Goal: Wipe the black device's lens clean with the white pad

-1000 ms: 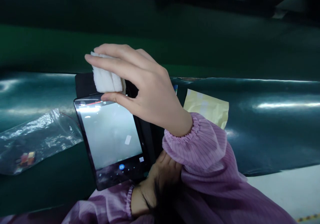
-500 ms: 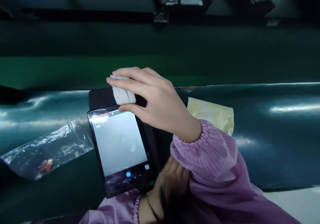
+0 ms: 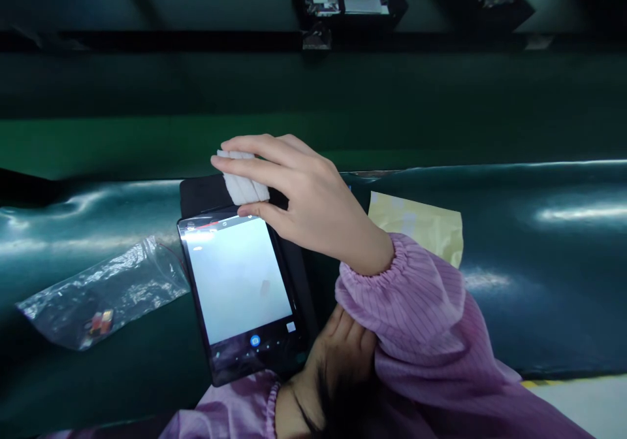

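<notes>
On the worktop (image 3: 539, 295), left to right: clear bag (image 3: 122, 289); tablet (image 3: 238, 279), screen lit; white pad (image 3: 245, 191) by the tablet's far edge, pinched in the right hand (image 3: 311, 194); nearer, left hand (image 3: 343, 354), its grip obscured; yellow paper (image 3: 424, 227).

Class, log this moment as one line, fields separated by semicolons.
Right hand: grips white pad near top of tablet; left hand: beside tablet, partly hidden; tablet: lit; plastic bag: left of tablet; yellow paper: right of tablet
</notes>
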Motion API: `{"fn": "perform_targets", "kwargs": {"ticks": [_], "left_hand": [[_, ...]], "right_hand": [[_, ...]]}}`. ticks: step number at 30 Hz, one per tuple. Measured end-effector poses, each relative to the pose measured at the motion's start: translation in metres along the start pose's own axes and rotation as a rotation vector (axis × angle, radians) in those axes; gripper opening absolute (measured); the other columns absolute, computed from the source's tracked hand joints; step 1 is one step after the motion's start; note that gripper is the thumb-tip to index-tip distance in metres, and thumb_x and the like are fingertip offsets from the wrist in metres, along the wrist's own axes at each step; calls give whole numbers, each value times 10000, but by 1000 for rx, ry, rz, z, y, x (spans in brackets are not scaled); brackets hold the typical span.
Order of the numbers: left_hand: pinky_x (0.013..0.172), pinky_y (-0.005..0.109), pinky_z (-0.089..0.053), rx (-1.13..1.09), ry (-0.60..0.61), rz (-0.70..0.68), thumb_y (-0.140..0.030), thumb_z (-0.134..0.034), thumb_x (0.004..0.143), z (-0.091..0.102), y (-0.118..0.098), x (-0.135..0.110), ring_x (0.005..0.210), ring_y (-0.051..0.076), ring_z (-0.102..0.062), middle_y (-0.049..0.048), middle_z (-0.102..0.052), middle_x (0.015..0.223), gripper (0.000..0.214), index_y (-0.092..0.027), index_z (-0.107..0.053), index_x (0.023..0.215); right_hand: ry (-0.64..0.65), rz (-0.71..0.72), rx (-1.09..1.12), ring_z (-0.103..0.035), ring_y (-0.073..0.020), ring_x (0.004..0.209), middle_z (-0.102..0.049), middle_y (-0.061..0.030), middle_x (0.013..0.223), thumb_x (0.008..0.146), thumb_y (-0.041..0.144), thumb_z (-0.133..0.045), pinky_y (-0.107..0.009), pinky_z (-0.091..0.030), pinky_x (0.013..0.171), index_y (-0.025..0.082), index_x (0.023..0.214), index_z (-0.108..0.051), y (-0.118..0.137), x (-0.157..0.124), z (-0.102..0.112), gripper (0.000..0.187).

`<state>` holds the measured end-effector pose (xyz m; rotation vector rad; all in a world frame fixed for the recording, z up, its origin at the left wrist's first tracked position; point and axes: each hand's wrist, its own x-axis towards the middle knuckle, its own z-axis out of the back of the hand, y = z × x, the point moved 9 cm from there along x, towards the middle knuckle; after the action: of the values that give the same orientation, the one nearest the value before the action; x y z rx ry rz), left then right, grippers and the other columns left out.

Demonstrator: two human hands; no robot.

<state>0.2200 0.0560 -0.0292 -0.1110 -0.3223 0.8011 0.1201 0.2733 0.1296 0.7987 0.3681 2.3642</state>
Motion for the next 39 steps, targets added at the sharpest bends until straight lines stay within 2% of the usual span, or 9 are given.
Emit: {"fn": "perform_targets", "kwargs": {"ticks": [5,9,13,19,23,28,31,35,39], "left_hand": [[1057,366,-546,-63,-33,26,-272,-560,1014,5,4,0,902,175,-714,52,-744,918,273,-114,-715,1174],[962,358,-580,-87,2,37,-194,-459,1014,1,2,-2,870,196,-708,79,-741,902,354,-102,-688,1267],[950,360,-569,-92,14,26,-130,-455,974,0,2,0,769,212,-686,74,-724,814,366,-101,-699,1246],[893,365,-577,-86,56,-3,-151,-482,981,-4,0,1,738,213,-671,79,-737,848,329,-106,-695,1228],[990,385,-555,-78,80,-40,-133,-491,980,-5,-1,0,821,210,-694,89,-751,903,320,-114,-691,1229],[1021,378,-555,-46,54,-72,-163,-435,1019,-1,3,3,814,192,-713,113,-769,1009,321,-110,-710,1176],[1019,375,-560,-14,40,-87,-198,-396,1047,2,4,6,812,185,-720,123,-769,1085,345,-118,-721,1131],[1053,405,-556,22,31,-96,-236,-425,1040,-2,5,8,912,206,-749,128,-777,1116,328,-145,-735,1098],[1096,406,-554,61,-18,-104,-215,-509,962,-8,4,8,1042,234,-755,121,-779,1156,284,-211,-770,1077]], "right_hand": [[23,-5,-22,-560,-237,1347,-616,-27,1436,986,53,-725,-414,-530,1148,196,1382,-656,1,1,-2,427],[56,-36,-35,-560,-244,1353,-605,-9,1453,1004,63,-704,-444,-544,1134,234,1400,-645,-1,1,-4,435],[55,-39,-44,-561,-224,1351,-603,3,1451,993,62,-723,-411,-545,1141,230,1398,-642,0,2,-4,446],[56,-58,-53,-559,-216,1359,-593,44,1462,997,95,-714,-373,-557,1131,290,1398,-642,-1,1,-4,452],[44,-70,-14,-563,-213,1349,-587,66,1464,996,108,-710,-370,-559,1119,322,1378,-648,-4,0,-6,442],[24,-2,58,-536,-242,1371,-583,-57,1475,985,-11,-647,-476,-496,1177,184,1399,-620,1,-1,-5,458],[19,10,85,-521,-246,1373,-569,-91,1485,968,-62,-610,-478,-476,1183,125,1404,-599,4,-2,-3,474],[23,17,92,-537,-263,1349,-576,-84,1471,966,-46,-592,-492,-494,1161,136,1392,-598,7,-2,-1,464],[13,23,74,-555,-283,1337,-590,-86,1450,976,7,-590,-529,-513,1147,161,1384,-599,8,-2,0,436]]}}
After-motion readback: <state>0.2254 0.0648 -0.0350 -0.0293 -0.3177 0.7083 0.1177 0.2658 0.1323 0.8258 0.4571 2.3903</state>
